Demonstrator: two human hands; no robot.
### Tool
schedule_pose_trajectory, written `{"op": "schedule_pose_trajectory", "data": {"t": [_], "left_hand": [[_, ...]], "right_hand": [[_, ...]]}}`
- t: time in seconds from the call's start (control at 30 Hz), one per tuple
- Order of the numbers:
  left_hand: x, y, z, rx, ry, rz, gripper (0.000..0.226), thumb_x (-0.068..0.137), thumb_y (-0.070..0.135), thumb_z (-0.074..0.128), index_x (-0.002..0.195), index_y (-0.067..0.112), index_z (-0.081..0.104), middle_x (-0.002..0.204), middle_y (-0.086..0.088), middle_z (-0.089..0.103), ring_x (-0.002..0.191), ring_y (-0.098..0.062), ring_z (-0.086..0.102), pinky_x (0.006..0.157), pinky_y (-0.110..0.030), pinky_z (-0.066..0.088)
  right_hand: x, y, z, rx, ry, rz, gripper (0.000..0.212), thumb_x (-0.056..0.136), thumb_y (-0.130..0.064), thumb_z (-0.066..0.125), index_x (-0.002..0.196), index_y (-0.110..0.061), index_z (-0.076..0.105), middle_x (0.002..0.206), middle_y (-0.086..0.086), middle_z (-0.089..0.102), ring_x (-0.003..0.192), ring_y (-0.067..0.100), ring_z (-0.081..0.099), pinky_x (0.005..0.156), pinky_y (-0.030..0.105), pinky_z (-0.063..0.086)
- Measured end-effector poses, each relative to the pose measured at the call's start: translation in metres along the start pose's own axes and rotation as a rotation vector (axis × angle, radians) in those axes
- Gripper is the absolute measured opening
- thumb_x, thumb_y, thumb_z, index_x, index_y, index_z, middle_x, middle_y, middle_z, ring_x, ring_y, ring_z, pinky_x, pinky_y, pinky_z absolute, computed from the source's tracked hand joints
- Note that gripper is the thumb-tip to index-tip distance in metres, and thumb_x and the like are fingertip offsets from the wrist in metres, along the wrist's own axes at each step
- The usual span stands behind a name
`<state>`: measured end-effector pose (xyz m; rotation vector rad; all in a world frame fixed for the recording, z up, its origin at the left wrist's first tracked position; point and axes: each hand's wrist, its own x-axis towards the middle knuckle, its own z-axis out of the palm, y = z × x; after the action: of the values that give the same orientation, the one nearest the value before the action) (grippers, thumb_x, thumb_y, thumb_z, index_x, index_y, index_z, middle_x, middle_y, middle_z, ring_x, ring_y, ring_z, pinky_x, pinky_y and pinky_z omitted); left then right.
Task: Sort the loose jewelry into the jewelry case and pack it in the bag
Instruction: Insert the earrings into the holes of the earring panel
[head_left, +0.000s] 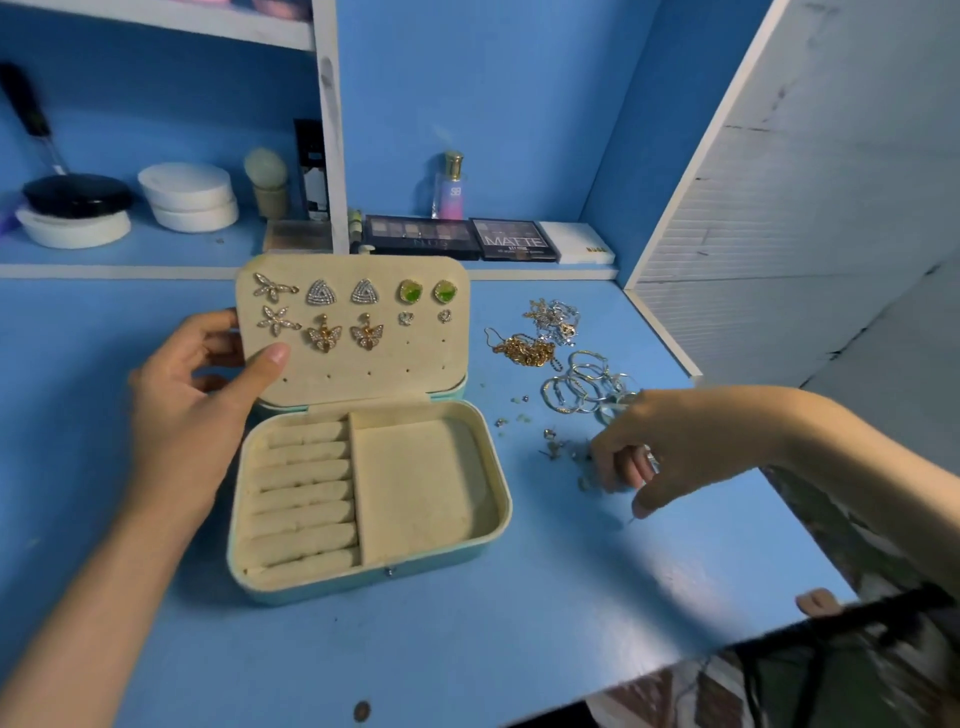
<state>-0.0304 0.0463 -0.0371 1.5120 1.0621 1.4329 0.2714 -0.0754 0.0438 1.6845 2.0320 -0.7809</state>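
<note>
The jewelry case sits open at the middle of the blue counter, its lid standing up at the case's 12 o'clock side. Pairs of earrings are pinned in two rows across the lid's upper part. In the base, the ring rolls fill the 9 o'clock half and a plain compartment takes the 3 o'clock half. The left hand grips the lid's 9 o'clock edge, with the thumb pressed on the inner face and the fingers curled behind. At 3 o'clock from the case, the right hand hangs with its fingers curled down among small loose studs. Blur hides whether it pinches one. At 2 o'clock lie a gold chain, a tangle of silver chains and a cluster of rings, the rings just beside the right hand. At 12 o'clock, a shelf carries eyeshadow palettes and a perfume bottle.
</note>
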Motion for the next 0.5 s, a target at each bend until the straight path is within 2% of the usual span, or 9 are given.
{"op": "schedule_pose_trajectory", "data": {"t": [0.1, 0.17, 0.23, 0.33, 0.5], "left_hand": [[0.000, 0.001, -0.001, 0.005, -0.006, -0.009, 0.032, 0.084, 0.009, 0.070, 0.084, 0.041, 0.064, 0.083, 0.026, 0.069, 0.085, -0.003, 0.062, 0.088, -0.035, 0.050], [0.000, 0.001, -0.001, 0.002, -0.009, -0.010, 0.036, 0.084, 0.008, 0.069, 0.083, 0.044, 0.065, 0.083, 0.027, 0.069, 0.085, -0.001, 0.062, 0.086, -0.030, 0.050], [0.000, 0.001, 0.000, -0.003, -0.009, -0.008, 0.037, 0.084, 0.008, 0.069, 0.082, 0.045, 0.065, 0.083, 0.027, 0.069, 0.084, 0.000, 0.062, 0.085, -0.027, 0.051], [0.000, 0.000, 0.000, -0.011, -0.006, -0.019, 0.033, 0.084, 0.008, 0.069, 0.084, 0.041, 0.064, 0.084, 0.026, 0.069, 0.086, -0.003, 0.062, 0.088, -0.033, 0.050], [0.000, 0.003, -0.001, -0.014, -0.008, -0.028, 0.037, 0.084, 0.008, 0.070, 0.082, 0.045, 0.065, 0.084, 0.026, 0.069, 0.085, -0.001, 0.063, 0.088, -0.035, 0.050]], "right_hand": [[-0.001, 0.000, 0.006, -0.036, -0.019, 0.019, 0.017, 0.075, -0.029, 0.074, 0.086, -0.034, 0.062, 0.084, -0.013, 0.065, 0.075, 0.001, 0.057, 0.076, 0.025, 0.050], [0.000, 0.000, 0.010, -0.068, 0.000, 0.027, 0.014, 0.077, -0.026, 0.073, 0.088, -0.027, 0.065, 0.083, -0.013, 0.065, 0.072, 0.000, 0.055, 0.073, 0.022, 0.050], [0.001, 0.000, 0.012, -0.086, 0.023, 0.032, 0.008, 0.077, -0.024, 0.070, 0.084, -0.026, 0.067, 0.078, -0.015, 0.064, 0.069, -0.001, 0.055, 0.070, 0.023, 0.050], [0.003, 0.000, 0.012, -0.107, 0.061, 0.049, 0.005, 0.080, -0.024, 0.067, 0.084, -0.027, 0.068, 0.078, -0.015, 0.065, 0.067, -0.001, 0.054, 0.066, 0.021, 0.049], [0.010, 0.002, 0.010, -0.080, 0.207, 0.064, 0.005, 0.082, -0.025, 0.066, 0.085, -0.026, 0.069, 0.076, -0.011, 0.064, 0.065, 0.000, 0.052, 0.065, 0.020, 0.046]]}}
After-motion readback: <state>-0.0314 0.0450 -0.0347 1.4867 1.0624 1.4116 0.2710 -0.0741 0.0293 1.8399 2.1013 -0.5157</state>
